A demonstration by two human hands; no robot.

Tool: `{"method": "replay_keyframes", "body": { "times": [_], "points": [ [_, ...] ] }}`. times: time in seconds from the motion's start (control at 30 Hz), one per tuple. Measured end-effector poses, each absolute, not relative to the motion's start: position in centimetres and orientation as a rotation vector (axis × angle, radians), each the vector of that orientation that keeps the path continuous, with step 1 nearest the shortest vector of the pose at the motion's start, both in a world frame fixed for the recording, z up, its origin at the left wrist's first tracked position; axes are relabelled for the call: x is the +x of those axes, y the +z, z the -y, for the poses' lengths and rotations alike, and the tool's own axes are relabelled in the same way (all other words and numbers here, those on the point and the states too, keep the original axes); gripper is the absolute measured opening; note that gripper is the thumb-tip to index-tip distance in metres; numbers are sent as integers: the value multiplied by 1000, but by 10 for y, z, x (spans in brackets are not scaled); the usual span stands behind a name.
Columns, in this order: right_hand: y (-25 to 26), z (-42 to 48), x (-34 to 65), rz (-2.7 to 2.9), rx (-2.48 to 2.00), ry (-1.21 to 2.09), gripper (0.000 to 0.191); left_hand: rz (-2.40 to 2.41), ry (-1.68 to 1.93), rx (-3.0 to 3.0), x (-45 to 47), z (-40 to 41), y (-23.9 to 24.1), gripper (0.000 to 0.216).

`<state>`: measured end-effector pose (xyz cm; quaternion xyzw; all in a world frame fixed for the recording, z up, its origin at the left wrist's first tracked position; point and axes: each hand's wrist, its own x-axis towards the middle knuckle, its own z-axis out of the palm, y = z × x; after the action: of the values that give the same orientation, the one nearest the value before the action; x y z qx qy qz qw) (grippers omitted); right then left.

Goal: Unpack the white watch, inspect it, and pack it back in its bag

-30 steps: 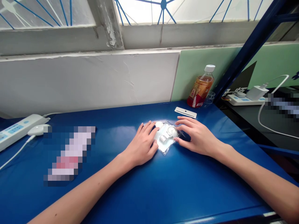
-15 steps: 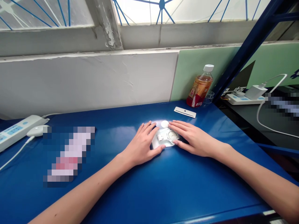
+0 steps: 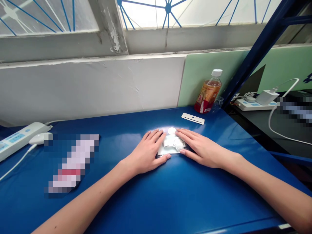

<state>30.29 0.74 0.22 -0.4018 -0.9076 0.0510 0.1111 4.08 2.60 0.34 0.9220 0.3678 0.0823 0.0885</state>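
Observation:
A small, shiny clear packet (image 3: 171, 149) lies flat on the blue table (image 3: 151, 195), with a coiled white cord (image 3: 179, 143) showing through it. A round white patch (image 3: 172, 131) sits at its far edge. My left hand (image 3: 148, 149) rests over the packet's left side, fingers stretched out and thumb along the near edge. Over the right side lies my right hand (image 3: 202, 146), palm down with its fingers extended and its thumb beside the coil. Both hands cover parts of the packet's sides.
Behind the hands lies a white card (image 3: 193, 118) with a dark slot. A drink bottle (image 3: 208, 94) stands by the wall near a blue frame post (image 3: 253, 55). At left are a power strip (image 3: 21, 138), a charger with cable (image 3: 40, 139) and a pixelated object (image 3: 75, 162).
The view has tilted slightly, so the scene sits a little lower. Both hands stay over the packet; the left thumb has shifted slightly left, and glare blurs the coil more.

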Motion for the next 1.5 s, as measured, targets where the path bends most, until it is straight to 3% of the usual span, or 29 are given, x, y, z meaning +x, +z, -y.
{"method": "replay_keyframes", "body": {
  "times": [1.13,1.33,1.5],
  "points": [
    [2,-6,304,2630,-1162,180,64,-1100,310,2747,41,-25,0,67],
    [8,-8,309,2601,-1161,156,81,-1126,316,2725,42,-24,2,66],
    [15,-10,309,2605,-1098,148,58,-1129,345,2728,42,-24,3,58]
  ]
}}
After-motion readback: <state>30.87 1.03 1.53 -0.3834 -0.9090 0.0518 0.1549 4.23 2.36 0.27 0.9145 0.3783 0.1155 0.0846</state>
